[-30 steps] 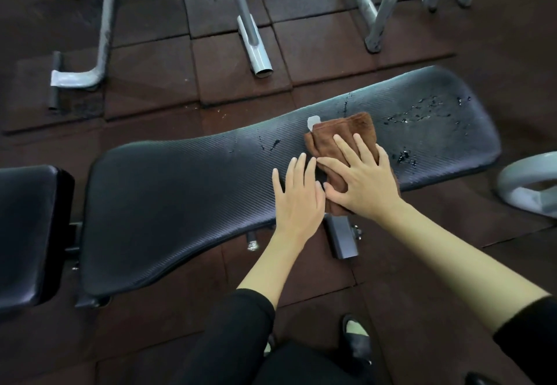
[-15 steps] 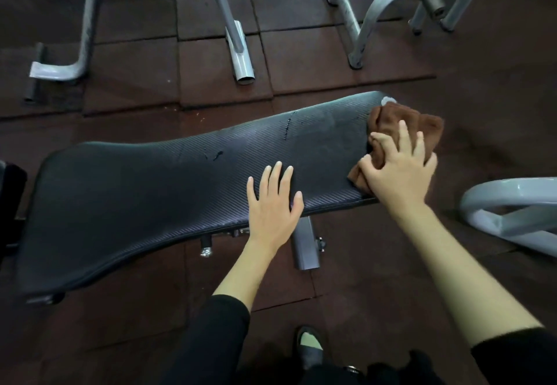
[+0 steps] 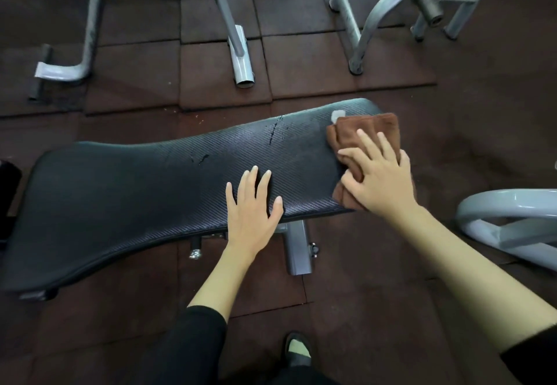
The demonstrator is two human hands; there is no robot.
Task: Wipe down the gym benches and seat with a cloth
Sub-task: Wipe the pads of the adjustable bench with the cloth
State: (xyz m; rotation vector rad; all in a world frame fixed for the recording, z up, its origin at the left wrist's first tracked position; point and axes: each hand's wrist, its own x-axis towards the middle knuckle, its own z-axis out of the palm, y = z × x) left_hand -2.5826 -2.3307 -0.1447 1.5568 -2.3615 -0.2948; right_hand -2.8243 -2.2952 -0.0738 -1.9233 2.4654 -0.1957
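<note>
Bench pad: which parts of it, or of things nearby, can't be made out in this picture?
- Head view: the right end of the bench pad lies under the brown cloth and the right hand pressing it.
- The flat left hand covers a patch of pad.
- Beneath the pad, only a grey post shows; the rest is hidden.
- Cloth's white tag: too small to read.
- Another black pad: cut off by the left edge.
</note>
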